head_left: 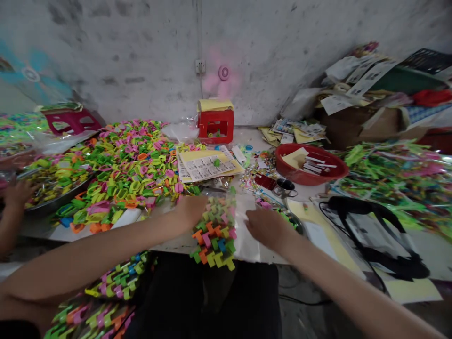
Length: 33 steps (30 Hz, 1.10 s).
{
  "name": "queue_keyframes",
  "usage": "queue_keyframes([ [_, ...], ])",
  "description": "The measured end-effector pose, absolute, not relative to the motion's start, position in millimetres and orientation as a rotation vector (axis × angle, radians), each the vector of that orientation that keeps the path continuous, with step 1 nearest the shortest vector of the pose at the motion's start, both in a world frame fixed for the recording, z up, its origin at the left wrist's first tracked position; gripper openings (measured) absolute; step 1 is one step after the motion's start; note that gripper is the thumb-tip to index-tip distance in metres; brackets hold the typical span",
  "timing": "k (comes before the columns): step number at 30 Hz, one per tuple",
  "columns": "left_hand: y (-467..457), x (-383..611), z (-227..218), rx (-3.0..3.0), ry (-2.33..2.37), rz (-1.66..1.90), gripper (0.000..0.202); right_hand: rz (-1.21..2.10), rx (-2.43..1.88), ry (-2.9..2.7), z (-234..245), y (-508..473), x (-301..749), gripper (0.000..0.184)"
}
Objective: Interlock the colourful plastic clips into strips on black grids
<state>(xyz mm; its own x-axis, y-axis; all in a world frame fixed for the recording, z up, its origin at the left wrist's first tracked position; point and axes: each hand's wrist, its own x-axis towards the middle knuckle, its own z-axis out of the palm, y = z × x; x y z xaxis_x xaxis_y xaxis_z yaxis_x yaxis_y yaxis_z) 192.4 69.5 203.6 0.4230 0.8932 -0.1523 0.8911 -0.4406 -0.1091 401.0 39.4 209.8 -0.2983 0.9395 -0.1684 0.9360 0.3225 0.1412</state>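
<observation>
At centre, the left hand [192,212] meets coloured pieces [213,240]. Right of them curls the right hand [266,228] (either's hold I cannot tell).

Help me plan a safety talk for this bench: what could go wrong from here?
The bundle of coloured pieces at the left hand juts past the front edge of the table, so it might slip off.

The metal cup stands just beyond the right hand; a careless sweep could knock it over.

The pink fan has blurred blades, so it is probably spinning and might shift the loose printed sheets.
</observation>
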Motion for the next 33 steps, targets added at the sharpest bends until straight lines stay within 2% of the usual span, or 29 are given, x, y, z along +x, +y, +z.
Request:
queue_keyframes([
  [5, 130.8, 199.5, 224.6, -2.743, -1.648, 0.121, 0.03, -0.175, 1.834, 2.267, 248.7, 110.0, 421.3, 0.056],
  [7, 146.6, 200.4, 228.4, -2.785, -1.611, 0.123, 0.025, -0.168, 1.846, 2.272, 255.2, 118.6, 420.7, 0.049],
  [9, 153.0, 199.3, 226.0, -2.803, -1.59, 0.195, 0.023, -0.068, 1.831, 2.279, 251.3, 117.1, 416.5, 0.029],
  [14, 157.9, 197.2, 215.7, -2.709, -1.68, 0.257, 0.022, -0.063, 1.979, 2.201, 238.9, 124.4, 414.7, 0.019],
  [17, 176.2, 199.4, 226.0, -2.571, -1.784, 0.102, 0.033, 0.056, 2.233, 2.194, 251.4, 146.4, 427.7, 0.024],
  [19, 187.8, 202.1, 229.5, -2.47, -1.84, -0.251, 0.042, 0.231, 2.44, 2.266, 253.4, 155.2, 434.8, 0.038],
  [21, 192.3, 205.3, 219.2, -2.377, -1.842, -0.676, 0.047, 0.367, 2.586, 2.367, 237.7, 155.0, 435.6, 0.048],
  [23, 190.3, 207.7, 192.8, -2.358, -1.824, -0.901, 0.05, 0.351, 2.597, 2.473, 202.9, 149.2, 430.6, 0.046],
  [28, 183.2, 199.0, 106.5, -2.579, -1.852, -0.797, 0.063, 0.171, 2.451, 2.646, 95.4, 136.5, 420.0, 0.024],
  [33, 169.2, 172.4, 68.0, -2.763, -1.851, -0.798, 0.073, 0.099, 2.459, 2.711, 51.4, 116.2, 425.9, 0.023],
])
